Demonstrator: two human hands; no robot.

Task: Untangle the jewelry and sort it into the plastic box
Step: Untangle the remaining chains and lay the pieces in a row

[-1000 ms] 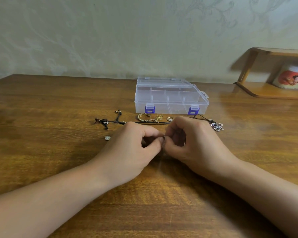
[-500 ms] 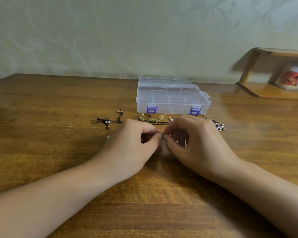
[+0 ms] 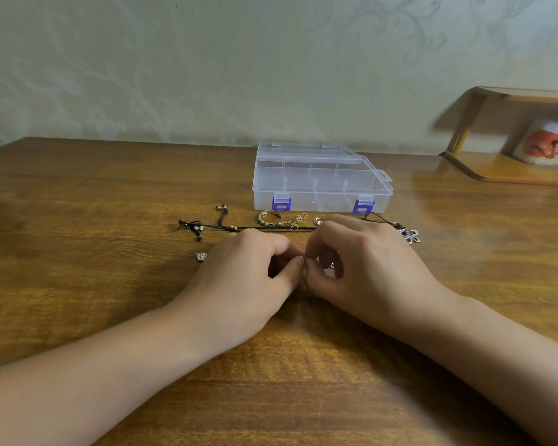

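Left hand and right hand meet fingertip to fingertip on the wooden table, both curled and pinching one tiny metal piece too small to identify. Just beyond lie a black cord necklace, gold twisted ring and fine gold chain; the clear plastic box, latched, sits farther back.

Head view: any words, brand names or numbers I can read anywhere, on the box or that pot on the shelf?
None can be read.
Clear plastic box with purple latches: no lettering shows.
White pot with an orange-red picture on the wooden shelf: blurred, only the picture shows.
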